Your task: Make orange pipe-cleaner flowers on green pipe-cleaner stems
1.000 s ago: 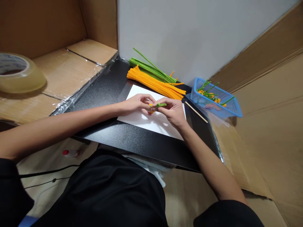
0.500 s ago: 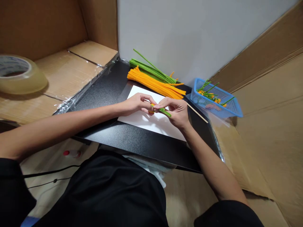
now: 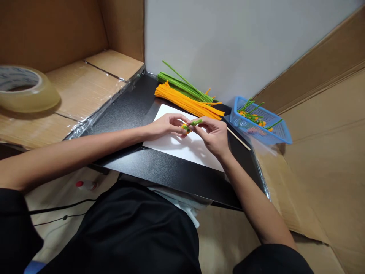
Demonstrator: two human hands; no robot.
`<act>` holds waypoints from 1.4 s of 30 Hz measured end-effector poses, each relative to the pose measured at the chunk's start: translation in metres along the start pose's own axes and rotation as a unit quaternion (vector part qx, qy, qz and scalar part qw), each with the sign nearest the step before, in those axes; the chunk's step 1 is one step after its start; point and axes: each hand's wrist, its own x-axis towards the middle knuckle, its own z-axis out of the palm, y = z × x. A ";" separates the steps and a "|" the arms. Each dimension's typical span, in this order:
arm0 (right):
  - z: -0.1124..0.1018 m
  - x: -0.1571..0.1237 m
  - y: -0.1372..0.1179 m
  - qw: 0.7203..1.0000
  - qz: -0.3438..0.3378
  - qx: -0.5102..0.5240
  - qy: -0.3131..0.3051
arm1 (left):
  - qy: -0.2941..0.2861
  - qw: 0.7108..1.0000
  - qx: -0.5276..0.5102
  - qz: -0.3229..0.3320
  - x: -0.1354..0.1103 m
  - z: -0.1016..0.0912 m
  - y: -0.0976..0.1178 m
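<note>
Over a white sheet of paper (image 3: 173, 147), both my hands work on one small orange and green pipe-cleaner piece (image 3: 186, 128). My left hand (image 3: 165, 126) pinches its orange end between thumb and fingers. The green pipe-cleaner end (image 3: 196, 122) is gripped by my right hand (image 3: 213, 135), thumb and forefinger closed on it. My fingers partly cover the piece, so its exact shape is hard to make out. Just beyond my hands lie a bundle of orange pipe cleaners (image 3: 185, 99) and, behind it, a bundle of green ones (image 3: 182, 86).
A blue plastic basket (image 3: 278, 133) at the right holds several orange and green pieces. A thin wooden stick (image 3: 238, 138) lies on the black table (image 3: 128, 160) near it. A roll of clear tape (image 3: 42, 93) sits on cardboard at left. Cardboard walls stand on both sides.
My right hand has turned the green end, which pointed down to the right and now points slightly upward. More of the orange and green part shows between my hands.
</note>
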 end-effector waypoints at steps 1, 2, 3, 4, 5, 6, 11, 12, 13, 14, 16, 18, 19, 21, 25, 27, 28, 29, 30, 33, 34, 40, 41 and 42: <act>0.000 0.000 0.000 1.000 -0.003 -0.001 0.005 | 0.000 1.000 0.019 0.009 0.000 0.000 0.000; 0.000 0.001 0.001 1.000 -0.004 -0.001 0.007 | 0.001 0.999 0.039 0.020 0.000 0.001 0.000; -0.001 0.001 0.001 1.000 -0.005 0.000 0.009 | 0.003 0.998 0.058 0.031 -0.001 0.001 0.001; -0.001 0.001 0.002 1.000 -0.006 0.001 0.011 | 0.005 0.996 0.074 0.041 -0.001 0.002 0.001; -0.002 0.001 0.002 1.000 -0.008 0.003 0.011 | 0.008 0.995 0.085 0.049 -0.001 0.002 0.002; -0.002 0.001 0.002 1.000 -0.012 0.005 0.010 | 0.010 0.994 0.095 0.057 -0.002 0.003 0.002; -0.003 0.001 0.000 1.000 -0.001 0.021 -0.016 | 0.026 0.981 0.172 0.089 -0.001 0.003 -0.002; -0.003 0.001 0.000 0.999 0.004 0.025 -0.021 | 0.025 0.978 0.181 0.096 -0.001 0.002 -0.003; -0.004 0.001 -0.001 0.999 0.004 0.028 -0.024 | 0.023 0.977 0.187 0.102 -0.001 0.002 -0.004; -0.004 0.001 -0.001 0.999 -0.004 0.029 -0.028 | 0.022 0.975 0.191 0.107 0.000 0.002 -0.005; -0.006 0.001 -0.002 0.998 -0.037 0.021 -0.039 | 0.030 0.972 0.203 0.115 0.000 0.001 -0.007; -0.008 0.002 -0.004 0.995 -0.081 -0.007 -0.058 | 0.046 0.968 0.214 0.125 0.000 0.000 -0.007; -0.009 0.002 -0.004 0.992 -0.105 -0.030 -0.069 | 0.053 0.966 0.217 0.129 0.001 -0.001 -0.007; -0.011 0.002 -0.007 0.981 -0.150 -0.085 -0.083 | 0.060 0.964 0.220 0.134 0.001 -0.002 -0.006; -0.017 0.002 -0.009 0.958 -0.217 -0.173 -0.070 | 0.052 0.969 0.198 0.139 0.001 -0.003 -0.002; -0.020 0.001 -0.008 0.952 -0.228 -0.196 -0.053 | 0.052 0.975 0.168 0.136 0.001 -0.003 0.000; -0.022 0.001 -0.008 0.951 -0.228 -0.205 -0.043 | 0.056 0.978 0.151 0.131 0.001 -0.003 0.001; -0.023 0.000 -0.007 0.950 -0.226 -0.215 -0.033 | 0.062 0.981 0.133 0.125 0.001 -0.003 0.001; -0.024 0.000 -0.006 0.949 -0.221 -0.223 -0.023 | 0.070 0.984 0.117 0.118 0.002 -0.003 0.002; -0.024 -0.001 -0.006 0.951 -0.197 -0.239 0.012 | 0.095 0.986 0.086 0.104 0.002 -0.003 0.002; -0.024 -0.001 -0.006 0.952 -0.189 -0.239 0.022 | 0.099 0.986 0.081 0.102 0.002 -0.003 0.002; -0.021 0.003 -0.012 0.976 -0.095 -0.194 0.041 | 0.108 0.986 0.072 0.100 0.003 -0.004 0.001; -0.022 0.005 -0.012 0.980 -0.076 -0.182 0.039 | 0.113 0.985 0.078 0.105 0.003 -0.005 0.000; -0.022 0.005 -0.012 0.982 -0.062 -0.174 0.036 | 0.119 0.983 0.085 0.111 0.004 -0.006 0.000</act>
